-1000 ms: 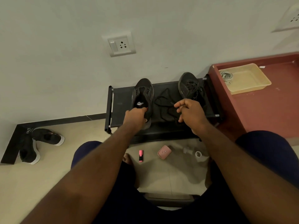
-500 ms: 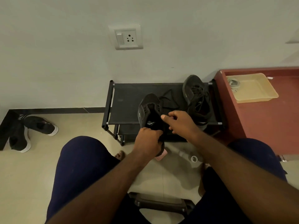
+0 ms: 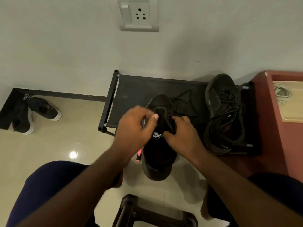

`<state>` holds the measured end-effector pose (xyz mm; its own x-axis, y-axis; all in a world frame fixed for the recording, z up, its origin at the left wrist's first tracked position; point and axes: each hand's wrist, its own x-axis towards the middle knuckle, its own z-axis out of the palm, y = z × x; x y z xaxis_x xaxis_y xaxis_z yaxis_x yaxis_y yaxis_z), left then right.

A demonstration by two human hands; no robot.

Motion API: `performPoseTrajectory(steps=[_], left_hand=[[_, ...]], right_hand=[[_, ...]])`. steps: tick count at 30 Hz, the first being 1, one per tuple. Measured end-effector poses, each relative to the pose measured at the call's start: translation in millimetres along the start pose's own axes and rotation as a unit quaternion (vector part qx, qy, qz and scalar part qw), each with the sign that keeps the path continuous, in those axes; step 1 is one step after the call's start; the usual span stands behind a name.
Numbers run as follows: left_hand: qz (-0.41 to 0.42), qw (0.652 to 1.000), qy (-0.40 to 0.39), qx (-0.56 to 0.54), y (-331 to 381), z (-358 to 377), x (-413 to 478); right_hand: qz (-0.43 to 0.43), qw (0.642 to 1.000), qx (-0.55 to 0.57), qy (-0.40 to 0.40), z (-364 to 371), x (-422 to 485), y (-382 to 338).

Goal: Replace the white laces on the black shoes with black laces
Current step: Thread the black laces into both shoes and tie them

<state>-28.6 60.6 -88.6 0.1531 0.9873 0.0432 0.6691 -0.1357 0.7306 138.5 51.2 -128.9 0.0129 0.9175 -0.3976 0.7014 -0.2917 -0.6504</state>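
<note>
Our bare left forearm (image 3: 98,174) and right forearm (image 3: 226,174) reach forward and converge. Left grip (image 3: 136,126) is blurred, fingers curled, thumb against a black fabric sneaker (image 3: 159,156). Right grip (image 3: 182,136) is palm down, fingers curled over its collar.

Held shoe (image 3: 159,145) in front of rack (image 3: 131,89), above floor, toe away from the person; left hand (image 3: 134,126) grips its left side, right hand (image 3: 183,135) its right. Loose lace (image 3: 185,104) on rack, behind held shoe. Second shoe (image 3: 221,112) on rack's right end. Cabinet (image 3: 270,128) right of rack, tray (image 3: 291,118) on it. Shoe pair (image 3: 44,108) on floor, far left. Socket (image 3: 138,14) on wall above rack.
</note>
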Motion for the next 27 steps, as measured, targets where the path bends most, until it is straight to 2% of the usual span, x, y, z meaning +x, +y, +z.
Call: performPoseTrajectory(steps=[3, 5, 9, 13, 15, 22, 27], left_hand=[[-0.086, 0.995, -0.049, 0.023, -21.2, 14.1, 32.5], [-0.107, 0.99, -0.09, 0.025, -31.6, 27.2, 41.3], [-0.1, 0.985, -0.099, 0.096, -36.3, 42.1, 57.2], [-0.097, 0.98, -0.094, 0.143, -36.3, 51.6, 68.5], [-0.102, 0.983, -0.087, 0.128, -40.9, 53.4, 73.8], [-0.09, 0.988, -0.064, 0.109, -45.6, 56.7, 77.5], [-0.075, 0.987, -0.066, 0.127, -40.8, 58.7, 79.4]], right_hand=[[-0.018, 0.999, -0.034, 0.005, 1.7, -8.2, -3.0], [-0.011, 0.999, -0.039, 0.011, 2.3, -11.6, -4.4], [0.004, 1.0, -0.01, 0.026, -1.2, -12.2, -8.8], [0.037, 0.975, 0.179, 0.129, -15.2, 4.2, -11.3], [0.032, 0.974, 0.159, 0.16, -17.4, 23.2, -4.6], [-0.011, 0.984, 0.12, 0.135, -3.8, 57.8, 8.3], [-0.007, 0.982, 0.123, 0.144, -2.4, 72.6, 8.5]])
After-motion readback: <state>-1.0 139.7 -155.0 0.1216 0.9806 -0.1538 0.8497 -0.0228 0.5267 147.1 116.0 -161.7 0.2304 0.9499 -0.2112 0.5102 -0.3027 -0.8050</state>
